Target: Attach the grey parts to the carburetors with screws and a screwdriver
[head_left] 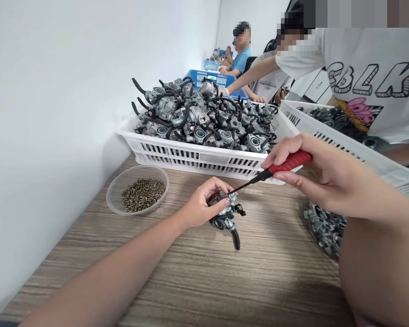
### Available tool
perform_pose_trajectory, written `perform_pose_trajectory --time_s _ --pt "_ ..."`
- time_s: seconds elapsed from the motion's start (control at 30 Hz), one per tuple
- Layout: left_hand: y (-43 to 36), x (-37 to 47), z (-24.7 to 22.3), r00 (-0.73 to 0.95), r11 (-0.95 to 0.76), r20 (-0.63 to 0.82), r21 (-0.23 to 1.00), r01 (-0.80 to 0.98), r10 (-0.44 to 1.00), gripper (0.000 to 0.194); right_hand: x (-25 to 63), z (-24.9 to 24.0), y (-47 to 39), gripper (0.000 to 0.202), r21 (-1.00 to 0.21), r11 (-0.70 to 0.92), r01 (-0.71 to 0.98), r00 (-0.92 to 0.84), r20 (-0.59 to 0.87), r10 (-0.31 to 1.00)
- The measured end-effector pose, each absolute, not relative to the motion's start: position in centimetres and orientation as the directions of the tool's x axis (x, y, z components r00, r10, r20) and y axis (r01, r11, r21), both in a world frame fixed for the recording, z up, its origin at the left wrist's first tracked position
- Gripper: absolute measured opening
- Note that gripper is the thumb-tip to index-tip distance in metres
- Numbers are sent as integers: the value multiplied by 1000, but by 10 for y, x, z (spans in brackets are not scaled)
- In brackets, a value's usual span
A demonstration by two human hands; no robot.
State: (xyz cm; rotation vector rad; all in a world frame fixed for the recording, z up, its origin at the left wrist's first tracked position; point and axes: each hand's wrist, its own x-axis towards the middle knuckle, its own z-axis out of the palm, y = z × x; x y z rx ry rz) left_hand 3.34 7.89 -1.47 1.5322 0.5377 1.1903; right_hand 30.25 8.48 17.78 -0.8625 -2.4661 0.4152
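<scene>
In what looks like screw-driving, the left hand (204,203) steadies a carburetor (227,221) on the table (191,277), a plastic bowl (115,200) at its nine o'clock, while the right hand (322,175) grips a red-handled screwdriver (259,177), whose turning calls for square seating and firm hold.

We see plain white wall (71,72) along left, meeting white back wall (262,11); wood-grained counter (180,281) against left side; black chair (249,64) farther back; soft shadows.
</scene>
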Motion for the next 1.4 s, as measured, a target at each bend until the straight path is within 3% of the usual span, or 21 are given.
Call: perform_pose_trajectory --time_s 0.2,0.37,0.43,0.5,0.6,0.67,0.8,0.87,0.97,1.07,1.13,1.3,1.4 --pt "79 33 -15 392 -339 414 907 -248 821 16 288 164 86 29 -240 719 652 -493 587 643" --pt "79 32 -17 399 -336 414 908 -251 818 16 301 175 85 29 -400 743 536 -646 371 667" --pt "80 32 -18 396 -347 421 905 -245 816 16 303 177 88 17 -438 762 477 -686 356 634" --pt "81 32 -18 397 -360 436 898 -254 807 15 299 175 90 12 -386 779 495 -664 410 625" --pt "80 32 -17 395 -373 449 892 -257 801 15 291 169 90 22 -234 752 616 -561 540 627" --pt "80 33 -15 397 -373 448 892 -255 801 15 291 168 89 27 -193 717 670 -524 561 641" --pt "79 32 -15 404 -352 425 903 -245 810 17 303 177 88 28 -349 745 568 -642 378 667" --pt "79 32 -16 402 -346 418 906 -242 814 18 306 179 90 20 -428 757 493 -693 332 640" --pt "80 32 -17 405 -343 420 905 -251 812 17 301 174 92 15 -373 766 524 -649 408 643" --pt "80 32 -17 411 -336 414 908 -251 812 18 292 166 91 27 -225 733 642 -528 564 635" --pt "80 32 -16 417 -327 408 910 -254 812 18 292 166 89 28 -200 713 672 -513 569 643" --pt "79 32 -15 411 -306 393 915 -264 823 18 306 175 91 28 -468 746 473 -675 352 649" --pt "79 32 -15 415 -299 389 917 -265 823 19 302 173 95 22 -446 769 458 -657 412 631"
